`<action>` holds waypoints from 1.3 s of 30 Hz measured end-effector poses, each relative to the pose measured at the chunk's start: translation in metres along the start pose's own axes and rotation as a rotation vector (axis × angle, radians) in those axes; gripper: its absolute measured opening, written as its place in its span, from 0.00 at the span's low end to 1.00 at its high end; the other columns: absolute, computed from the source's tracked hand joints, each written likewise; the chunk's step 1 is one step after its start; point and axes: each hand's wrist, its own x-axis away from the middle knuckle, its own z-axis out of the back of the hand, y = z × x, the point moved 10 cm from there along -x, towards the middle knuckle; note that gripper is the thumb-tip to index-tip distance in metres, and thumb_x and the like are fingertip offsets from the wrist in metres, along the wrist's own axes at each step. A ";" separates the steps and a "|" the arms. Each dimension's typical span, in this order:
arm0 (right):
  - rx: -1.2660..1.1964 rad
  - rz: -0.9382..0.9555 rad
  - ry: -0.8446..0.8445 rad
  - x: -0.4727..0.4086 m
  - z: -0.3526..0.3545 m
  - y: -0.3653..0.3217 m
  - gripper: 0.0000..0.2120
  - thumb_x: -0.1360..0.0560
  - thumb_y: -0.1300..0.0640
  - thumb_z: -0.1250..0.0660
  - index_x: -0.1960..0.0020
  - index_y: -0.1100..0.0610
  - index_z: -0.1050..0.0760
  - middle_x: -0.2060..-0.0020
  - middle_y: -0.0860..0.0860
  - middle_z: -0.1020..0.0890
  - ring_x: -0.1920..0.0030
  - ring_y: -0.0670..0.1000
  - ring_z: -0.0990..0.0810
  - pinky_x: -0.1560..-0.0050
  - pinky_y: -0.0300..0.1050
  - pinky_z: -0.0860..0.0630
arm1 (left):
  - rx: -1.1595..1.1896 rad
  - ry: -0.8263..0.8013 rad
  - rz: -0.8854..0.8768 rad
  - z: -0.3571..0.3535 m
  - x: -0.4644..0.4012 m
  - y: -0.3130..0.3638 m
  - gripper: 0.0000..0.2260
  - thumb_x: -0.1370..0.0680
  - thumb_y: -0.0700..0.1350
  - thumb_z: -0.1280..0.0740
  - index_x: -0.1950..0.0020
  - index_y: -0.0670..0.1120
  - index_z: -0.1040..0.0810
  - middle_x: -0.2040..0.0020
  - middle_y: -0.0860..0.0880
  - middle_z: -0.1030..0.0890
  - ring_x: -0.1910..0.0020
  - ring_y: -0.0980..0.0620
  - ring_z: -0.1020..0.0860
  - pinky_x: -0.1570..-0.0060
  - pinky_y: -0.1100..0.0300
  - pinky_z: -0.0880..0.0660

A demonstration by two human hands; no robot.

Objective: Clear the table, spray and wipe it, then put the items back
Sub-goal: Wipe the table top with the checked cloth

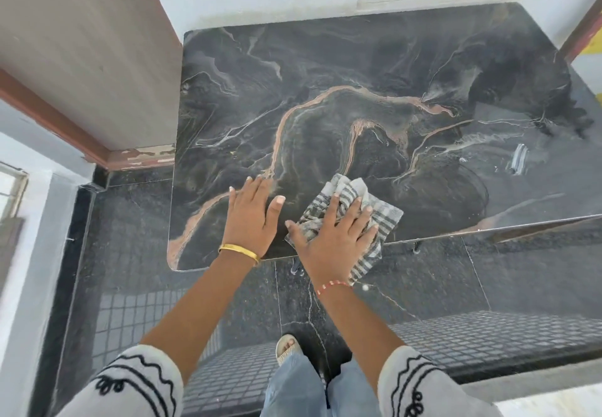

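Observation:
A dark marble-patterned table [358, 97] with orange and white veins fills the middle of the head view. A grey-and-white checked cloth [381, 218] lies crumpled near the table's front edge. My right hand [335, 237] presses flat on the cloth with fingers spread and straight. My left hand [250, 218] rests flat on the bare tabletop just left of the cloth, fingers straight, a gold bangle on the wrist. Nothing else stands on the table. A whitish smear [518, 159] shows on the right part of the top.
A wooden door [97, 52] and its brown frame stand to the left of the table. White walls run behind it. The floor [423, 286] is dark polished stone; my sandalled foot [286, 348] is just below the table's front edge.

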 end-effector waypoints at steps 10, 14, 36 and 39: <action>0.031 0.454 -0.164 0.027 -0.031 -0.140 0.38 0.26 0.39 0.46 0.23 0.53 0.55 0.24 0.62 0.52 0.25 0.65 0.57 0.28 0.65 0.61 | 0.007 0.118 0.175 0.058 0.028 -0.091 0.29 0.24 0.56 0.55 0.29 0.43 0.35 0.27 0.44 0.36 0.25 0.46 0.43 0.26 0.49 0.56; 0.014 0.674 -0.187 0.041 -0.031 -0.163 0.36 0.28 0.42 0.42 0.24 0.52 0.46 0.24 0.60 0.47 0.24 0.63 0.52 0.27 0.64 0.57 | 0.024 0.139 0.230 0.061 0.042 -0.111 0.29 0.24 0.55 0.55 0.30 0.42 0.34 0.28 0.43 0.35 0.26 0.46 0.41 0.26 0.47 0.55; -0.474 0.266 -0.460 0.007 0.049 0.003 0.16 0.35 0.55 0.43 0.73 0.64 0.26 0.81 0.51 0.31 0.77 0.48 0.36 0.69 0.42 0.35 | 0.132 0.074 0.109 0.044 0.047 -0.018 0.27 0.23 0.56 0.54 0.29 0.43 0.35 0.27 0.43 0.35 0.26 0.45 0.42 0.25 0.48 0.52; -0.744 -0.040 -0.620 -0.014 0.052 0.036 0.18 0.34 0.53 0.43 0.64 0.67 0.23 0.68 0.62 0.25 0.68 0.50 0.31 0.57 0.47 0.32 | 0.139 0.019 0.070 0.032 0.041 0.004 0.24 0.20 0.54 0.52 0.29 0.42 0.35 0.28 0.43 0.34 0.26 0.46 0.41 0.25 0.48 0.54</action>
